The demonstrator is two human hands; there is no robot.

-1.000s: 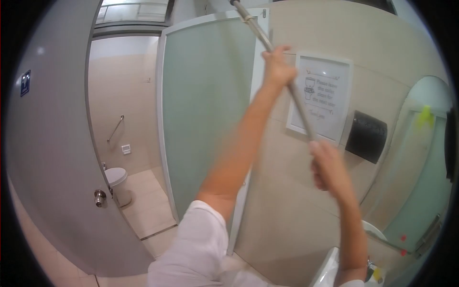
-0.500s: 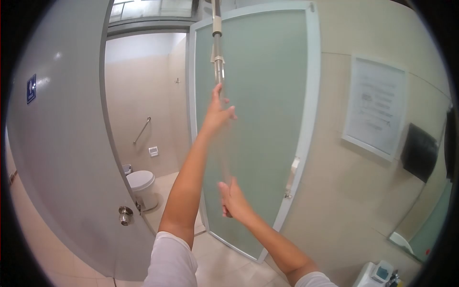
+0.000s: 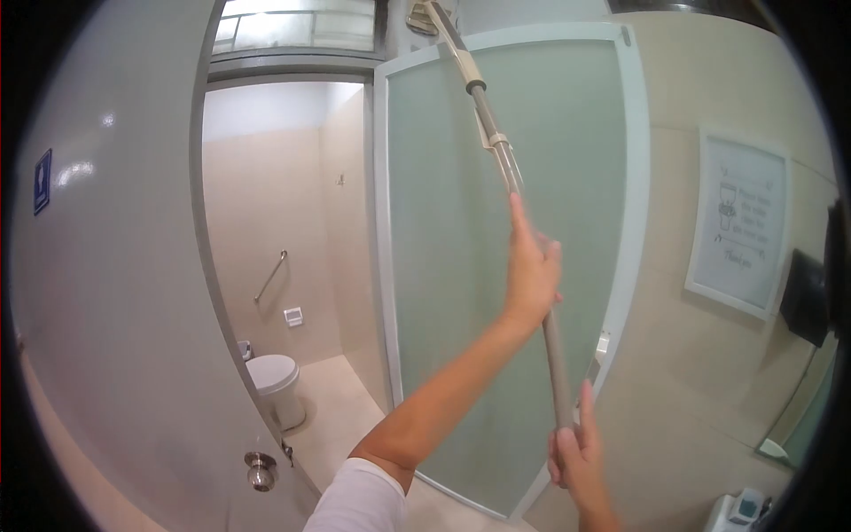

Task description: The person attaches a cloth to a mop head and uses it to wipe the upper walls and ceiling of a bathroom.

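Observation:
A long grey pole (image 3: pixel 556 363) slants from the lower right up to the top middle, in front of a frosted glass door (image 3: pixel 461 266). My left hand (image 3: pixel 530 270) is wrapped round its middle, index finger stretched up along it. Lower down, my right hand (image 3: pixel 574 452) grips the pole near its bottom end, index finger also pointing up. Beige fittings sit on the upper pole, and its head (image 3: pixel 423 18) is against the wall above the door frame, partly cut off by the view's top edge.
At left stands a grey door (image 3: pixel 124 266) with a round knob (image 3: pixel 261 471). Through the doorway are a toilet (image 3: pixel 277 377) and a grab bar (image 3: pixel 271 276). On the right wall hang a framed sign (image 3: pixel 740 222) and a black dispenser (image 3: pixel 805 297).
Both hands have moved right and downward in view. The pole, nearly upright before, now leans with its top to the left, and its head has come into view.

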